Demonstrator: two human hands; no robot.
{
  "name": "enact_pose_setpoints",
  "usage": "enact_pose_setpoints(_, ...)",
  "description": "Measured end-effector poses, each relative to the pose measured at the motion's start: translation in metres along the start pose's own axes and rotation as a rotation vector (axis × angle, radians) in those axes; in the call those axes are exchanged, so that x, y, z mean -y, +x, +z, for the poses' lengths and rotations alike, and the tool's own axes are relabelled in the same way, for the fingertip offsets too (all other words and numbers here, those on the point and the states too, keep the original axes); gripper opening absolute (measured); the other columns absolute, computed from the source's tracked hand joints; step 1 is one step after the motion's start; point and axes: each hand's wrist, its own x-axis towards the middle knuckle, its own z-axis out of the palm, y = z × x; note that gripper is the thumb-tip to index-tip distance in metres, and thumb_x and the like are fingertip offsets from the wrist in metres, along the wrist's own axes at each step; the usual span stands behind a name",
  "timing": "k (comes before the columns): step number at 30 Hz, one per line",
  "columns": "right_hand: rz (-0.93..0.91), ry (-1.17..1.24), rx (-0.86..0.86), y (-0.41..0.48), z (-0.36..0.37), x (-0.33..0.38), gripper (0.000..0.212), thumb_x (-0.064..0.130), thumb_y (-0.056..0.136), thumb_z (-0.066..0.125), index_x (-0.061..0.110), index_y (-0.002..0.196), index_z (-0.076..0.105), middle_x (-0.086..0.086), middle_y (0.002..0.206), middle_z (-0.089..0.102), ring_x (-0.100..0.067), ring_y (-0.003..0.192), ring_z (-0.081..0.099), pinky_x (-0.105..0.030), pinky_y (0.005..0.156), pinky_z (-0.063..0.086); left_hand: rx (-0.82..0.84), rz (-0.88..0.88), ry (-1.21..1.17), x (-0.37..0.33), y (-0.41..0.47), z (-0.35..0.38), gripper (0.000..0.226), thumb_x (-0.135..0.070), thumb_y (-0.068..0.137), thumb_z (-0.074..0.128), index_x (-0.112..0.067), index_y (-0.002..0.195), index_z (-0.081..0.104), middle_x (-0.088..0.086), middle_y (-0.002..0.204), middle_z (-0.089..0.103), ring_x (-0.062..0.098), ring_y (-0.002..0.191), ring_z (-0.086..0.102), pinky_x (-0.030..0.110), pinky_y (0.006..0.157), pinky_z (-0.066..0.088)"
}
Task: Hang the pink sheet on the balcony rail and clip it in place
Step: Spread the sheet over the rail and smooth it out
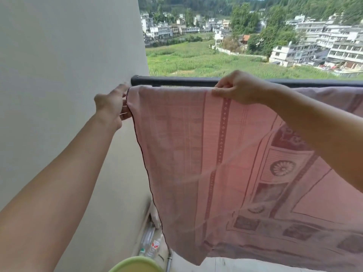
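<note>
Between my grips: pink sheet (206, 154) draped against the balcony rail (176, 81), unclipped.
Left grip: left hand (112, 107) pinching the side hem.
Right grip: right hand (237, 89) closed on the top fold.
Advice: I'd tension the edge evenly before clipping.

A dark balcony rail (176, 81) runs rightward from the pale wall (68, 55) and carries the pink sheet (216, 154), whose top edge lies along it and hangs below. On the floor (225, 264) beneath the rail's wall end lie clear plastic bottles (152, 245), beside a green basin (135, 265).
</note>
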Motion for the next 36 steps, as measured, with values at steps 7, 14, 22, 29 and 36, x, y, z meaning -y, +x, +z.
enact_pose_setpoints(7,-0.044,0.176,-0.203,0.01,-0.001,0.009,0.008,0.024,0.084,0.074,0.019,0.088,0.078,0.005,0.076,0.073,-0.013,0.07,0.066,-0.033,0.066,0.056,-0.004,0.213,0.153,-0.027,0.029,-0.019,0.015,-0.001,0.075,0.077,-0.008,0.068,0.066,0.01,0.071,0.065,0.02,0.056,0.063,0.027,0.055,0.056)
enact_pose_setpoints(14,-0.222,-0.168,-0.39,0.015,0.032,0.034,0.022,0.035,0.089,0.068,0.018,0.102,0.073,0.003,0.089,0.073,-0.013,0.073,0.065,-0.026,0.065,0.051,-0.222,0.264,0.152,-0.01,0.059,-0.027,0.016,-0.007,0.069,0.072,-0.018,0.058,0.066,0.006,0.068,0.068,0.021,0.06,0.065,0.04,0.069,0.061)
enact_pose_setpoints(22,-0.095,-0.166,-0.251,0.017,0.027,0.011,0.038,0.057,0.09,0.054,0.026,0.094,0.075,0.003,0.067,0.067,-0.017,0.055,0.056,-0.026,0.049,0.038,0.021,0.227,0.138,-0.003,0.057,-0.016,0.01,-0.009,0.079,0.073,-0.018,0.079,0.068,0.003,0.075,0.065,0.017,0.065,0.06,0.029,0.064,0.051)
enact_pose_setpoints(29,-0.138,-0.192,-0.394,0.01,0.035,0.011,0.028,0.048,0.091,0.059,0.03,0.107,0.074,0.007,0.081,0.073,-0.01,0.064,0.06,-0.027,0.058,0.045,-0.085,0.929,0.927,0.007,0.044,-0.008,0.022,-0.016,0.094,0.054,-0.009,0.105,0.071,0.015,0.11,0.058,0.032,0.107,0.053,0.04,0.092,0.04)
enact_pose_setpoints(36,-0.185,-0.147,-0.562,0.019,0.043,0.021,0.015,0.028,0.09,0.067,0.019,0.094,0.078,0.002,0.081,0.076,-0.013,0.064,0.064,-0.032,0.064,0.053,0.093,1.047,1.087,0.013,0.053,-0.015,0.034,-0.03,0.103,0.036,-0.003,0.097,0.055,0.024,0.085,0.063,0.042,0.078,0.059,0.044,0.066,0.043)
